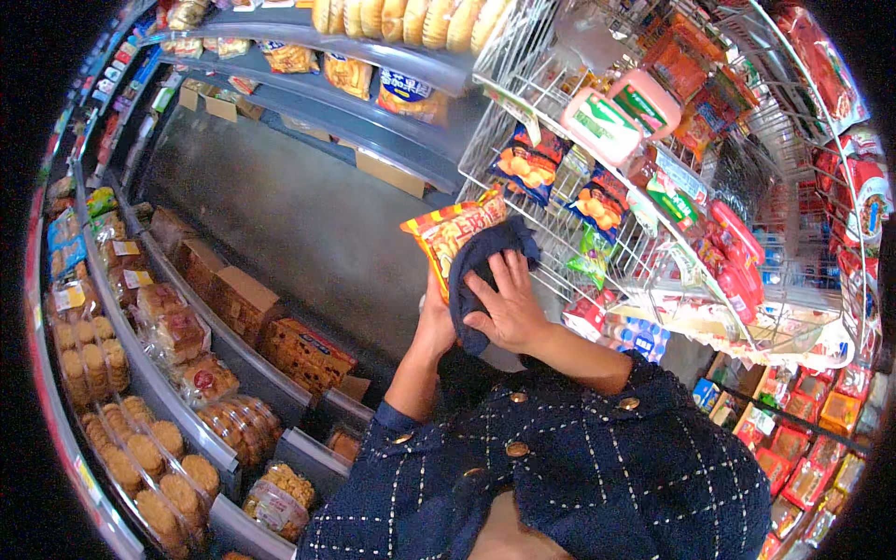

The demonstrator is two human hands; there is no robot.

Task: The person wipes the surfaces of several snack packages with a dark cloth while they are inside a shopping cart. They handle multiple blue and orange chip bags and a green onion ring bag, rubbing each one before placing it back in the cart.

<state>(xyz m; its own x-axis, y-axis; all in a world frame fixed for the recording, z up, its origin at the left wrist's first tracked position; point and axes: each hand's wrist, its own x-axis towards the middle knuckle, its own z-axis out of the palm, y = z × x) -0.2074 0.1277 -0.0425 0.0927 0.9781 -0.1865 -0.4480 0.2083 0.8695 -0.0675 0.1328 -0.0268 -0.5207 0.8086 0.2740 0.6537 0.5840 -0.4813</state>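
An orange-and-yellow snack bag with printed writing is gripped from below by my left hand. Over the bag's right side lies a dark navy cloth, which covers part of it. My right hand presses the cloth against the bag with spread fingers. Just to the right, a white wire rack holds dark blue snack bags and a small green bag. Most of my left hand's fingers are hidden behind the bag and the cloth.
Curved store shelves on the left carry packaged round cookies, bread packs and cardboard boxes. Bagged snacks sit on the far shelf. The rack's upper basket holds pink-lidded tubs. Red packages fill shelving at the lower right.
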